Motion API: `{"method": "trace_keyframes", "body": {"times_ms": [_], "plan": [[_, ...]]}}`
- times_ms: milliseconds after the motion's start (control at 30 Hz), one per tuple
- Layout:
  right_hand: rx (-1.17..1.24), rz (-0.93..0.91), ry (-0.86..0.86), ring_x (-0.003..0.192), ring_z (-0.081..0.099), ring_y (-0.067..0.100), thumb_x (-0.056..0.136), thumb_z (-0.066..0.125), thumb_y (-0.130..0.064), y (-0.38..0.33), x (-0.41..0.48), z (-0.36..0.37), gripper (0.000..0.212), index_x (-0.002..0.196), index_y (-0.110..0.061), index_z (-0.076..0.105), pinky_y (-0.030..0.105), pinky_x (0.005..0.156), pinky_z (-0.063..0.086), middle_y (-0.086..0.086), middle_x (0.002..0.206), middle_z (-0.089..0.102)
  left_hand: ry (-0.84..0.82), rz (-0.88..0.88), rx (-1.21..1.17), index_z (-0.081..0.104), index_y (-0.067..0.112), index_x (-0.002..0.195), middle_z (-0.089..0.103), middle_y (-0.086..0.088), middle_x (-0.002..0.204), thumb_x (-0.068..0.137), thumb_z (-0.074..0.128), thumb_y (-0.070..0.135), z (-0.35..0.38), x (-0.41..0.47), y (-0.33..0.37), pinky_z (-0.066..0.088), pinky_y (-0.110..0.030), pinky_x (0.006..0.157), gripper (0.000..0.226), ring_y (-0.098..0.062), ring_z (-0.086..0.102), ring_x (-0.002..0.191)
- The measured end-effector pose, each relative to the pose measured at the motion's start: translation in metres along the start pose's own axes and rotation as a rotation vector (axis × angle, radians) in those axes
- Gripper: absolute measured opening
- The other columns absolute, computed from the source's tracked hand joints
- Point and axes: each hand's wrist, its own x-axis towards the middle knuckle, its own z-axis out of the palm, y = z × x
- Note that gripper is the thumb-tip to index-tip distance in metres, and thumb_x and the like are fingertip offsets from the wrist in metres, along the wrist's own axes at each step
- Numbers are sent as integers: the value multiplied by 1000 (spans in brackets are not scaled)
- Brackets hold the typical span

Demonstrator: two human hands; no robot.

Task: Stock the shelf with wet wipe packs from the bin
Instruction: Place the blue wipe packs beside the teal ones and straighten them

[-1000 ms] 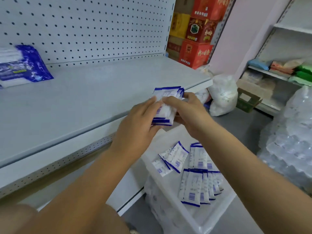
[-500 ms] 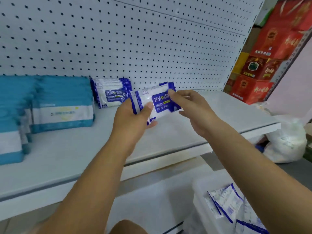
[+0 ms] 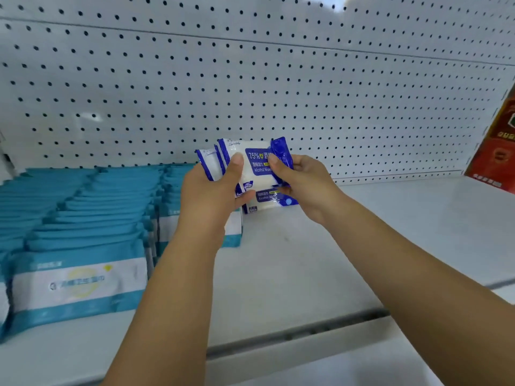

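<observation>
A small stack of blue-and-white alcohol wipe packs is held upright above the white shelf, near its pegboard back. My left hand grips the stack's left side, thumb across the front. My right hand pinches the right end. Just below and behind the stack, more packs of the same kind stand on the shelf, partly hidden by my hands. The bin is out of view.
Rows of teal-and-white wipe packs fill the shelf's left part up to my left wrist. A red carton stands at the far right. The white pegboard wall closes the back. Bare shelf lies to the right of my hands.
Both hands have carried the stack from above the bin up to the shelf and further back towards the packs standing there. The view has risen, and the bin has left the frame.
</observation>
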Motion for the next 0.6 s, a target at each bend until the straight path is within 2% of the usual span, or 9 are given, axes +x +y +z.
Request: {"method": "trace_keyframes", "body": {"times_ms": [67,200,333,467,533,600], "plan": [[42,13,19,96,74,24,92,72,-30,10,9,6,13,91,-17,69,38,91,60,7,97,78,29,17,9,67,14,114,74,-3,102,95,67,27,-2,9,-2,59,-23,62,23,-18,75,87],[130,42,80,81,74,15,92,73,-26,33,16,7,24,106,-9,64,26,70,61,4,95,78,34,43,46,66,9,114,73,-8,102,96,66,19,-2,21,-12,59,-25,61,21,-21,74,87],[107,39,95,88,76,20,90,74,-26,41,20,-4,30,110,-6,64,37,81,62,9,101,78,14,47,38,66,11,109,72,-9,102,94,68,15,0,24,-17,60,-26,61,16,-21,74,90],[175,81,89,98,75,26,87,76,-27,40,23,-16,43,117,-1,62,43,86,61,13,108,76,-12,68,13,67,16,110,74,-3,100,93,69,13,1,25,-18,59,-24,61,17,-14,75,83],[205,105,83,97,75,26,88,76,-27,44,23,-18,38,115,-3,64,42,85,62,13,107,76,17,89,28,68,17,110,74,-2,100,93,69,13,3,26,-21,59,-25,61,18,-13,74,84],[241,112,84,92,76,24,89,75,-24,45,23,-17,28,109,-7,66,35,76,62,12,105,77,61,138,86,69,17,108,75,-2,100,94,68,13,5,28,-24,59,-26,60,15,-16,74,85]]}}
